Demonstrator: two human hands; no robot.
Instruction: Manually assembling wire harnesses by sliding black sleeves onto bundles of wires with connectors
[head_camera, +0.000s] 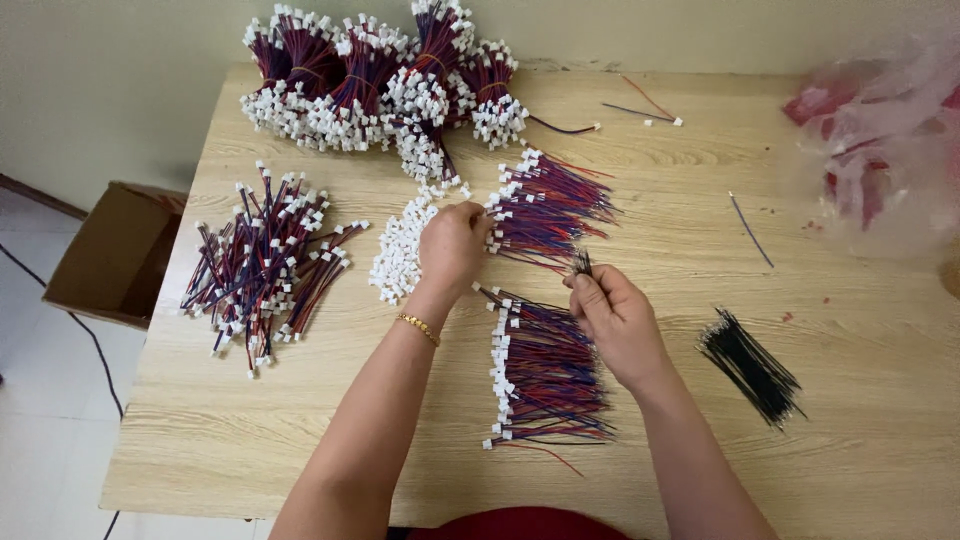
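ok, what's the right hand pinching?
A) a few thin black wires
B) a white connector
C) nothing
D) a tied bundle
A: the right hand pinches a few thin black wires sticking up from its fingertips; the left hand rests at the pile of loose white connectors.

left arm: i have it reaching forward, forearm bare, a gold bracelet at the wrist.
left hand (452, 245): palm down, fingers curled and pinched together at the tips.
right arm: angled inward from the lower right.
right hand (615, 318): fingers bunched upward, thumb pressed against them.
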